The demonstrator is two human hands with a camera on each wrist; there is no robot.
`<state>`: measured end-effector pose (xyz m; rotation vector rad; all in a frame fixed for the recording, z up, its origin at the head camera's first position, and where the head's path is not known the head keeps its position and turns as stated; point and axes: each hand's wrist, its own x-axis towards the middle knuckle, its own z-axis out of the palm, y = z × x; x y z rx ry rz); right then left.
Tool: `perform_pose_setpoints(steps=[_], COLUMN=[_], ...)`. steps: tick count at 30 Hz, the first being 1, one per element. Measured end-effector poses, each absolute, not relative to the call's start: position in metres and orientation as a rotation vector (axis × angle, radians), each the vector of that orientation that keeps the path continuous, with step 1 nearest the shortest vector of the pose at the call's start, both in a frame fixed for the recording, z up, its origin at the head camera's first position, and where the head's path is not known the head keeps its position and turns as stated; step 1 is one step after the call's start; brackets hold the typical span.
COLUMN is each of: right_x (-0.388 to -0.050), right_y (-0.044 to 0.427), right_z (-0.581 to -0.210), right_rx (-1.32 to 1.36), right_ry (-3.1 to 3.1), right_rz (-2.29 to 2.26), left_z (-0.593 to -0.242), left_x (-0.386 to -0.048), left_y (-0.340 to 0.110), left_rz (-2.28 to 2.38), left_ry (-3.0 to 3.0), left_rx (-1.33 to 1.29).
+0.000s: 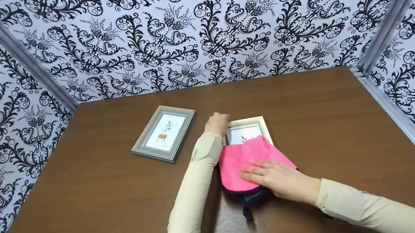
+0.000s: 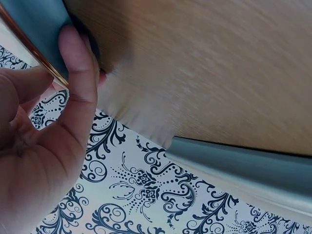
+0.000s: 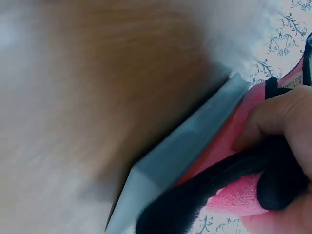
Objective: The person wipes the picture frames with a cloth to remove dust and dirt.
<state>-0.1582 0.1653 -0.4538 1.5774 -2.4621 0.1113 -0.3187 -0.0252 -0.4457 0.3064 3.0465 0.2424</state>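
A pink cloth with dark edging [image 1: 239, 166] lies over the lower part of a light picture frame [image 1: 265, 126]. My right hand [image 1: 281, 179] rests on the cloth with fingers extended in the head view; in the right wrist view the hand [image 3: 287, 141] is against the pink and black fabric [image 3: 239, 195], beside the frame's side [image 3: 180, 146]. At the frame's upper left corner, my left hand [image 1: 217, 125] holds its edge. The left wrist view shows the left thumb and fingers [image 2: 80, 63] pinching that edge [image 2: 41, 29].
A second, grey-edged picture frame [image 1: 164, 134] lies on the brown table [image 1: 105, 183], left of my left forearm. Patterned walls [image 1: 201, 35] stand behind and at both sides, with metal strips [image 1: 21, 57] at the corners.
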Motion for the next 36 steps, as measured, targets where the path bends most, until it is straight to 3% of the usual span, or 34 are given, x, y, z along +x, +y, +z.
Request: perform_pose_setpoints(steps=[12,29,36], right_x=[-0.135,-0.133,-0.134], right_y=[0.202,0.132,0.133], right_z=[-0.448,-0.468,-0.468], right_rx=[1.298,1.775,1.898], right_ry=[-2.284,-1.880,-2.099], right_rz=[-0.080,-0.259,-0.031], left_z=[-0.443,-0.441,-0.437], left_x=[-0.323,-0.330,-0.333], left_y=[-0.028,-0.033,-0.037], left_rz=[0.119,-0.049,-0.077], left_ry=[3.043,2.949,2.916], left_rx=[0.342,0.464,0.578])
